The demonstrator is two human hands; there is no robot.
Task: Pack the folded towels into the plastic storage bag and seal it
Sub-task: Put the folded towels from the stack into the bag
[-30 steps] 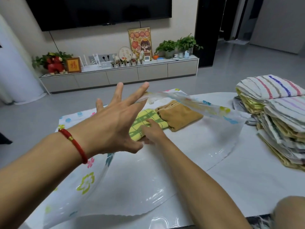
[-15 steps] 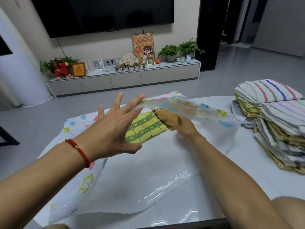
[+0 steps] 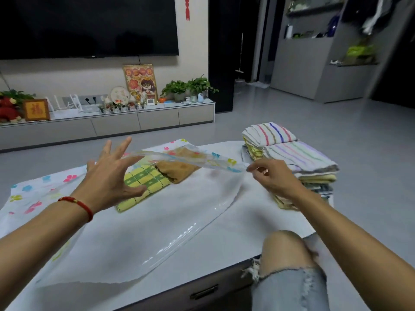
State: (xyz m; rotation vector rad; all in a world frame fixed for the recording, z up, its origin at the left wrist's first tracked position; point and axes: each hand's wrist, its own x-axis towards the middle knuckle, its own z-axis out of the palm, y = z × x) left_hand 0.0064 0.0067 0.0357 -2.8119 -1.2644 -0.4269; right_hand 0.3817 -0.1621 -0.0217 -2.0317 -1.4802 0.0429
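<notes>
The clear flower-printed plastic storage bag [image 3: 139,223] is held open by the spread left hand [image 3: 112,178]; its upper flap is pinched by the right hand [image 3: 272,176] near the table's [image 3: 235,239] right edge.

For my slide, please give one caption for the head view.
Left hand lifts the plastic bag open; two towels inside.

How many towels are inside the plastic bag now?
2. The green checked towel lies under the left hand; the brown towel lies beside it, farther in. The flap may hide more.
</notes>
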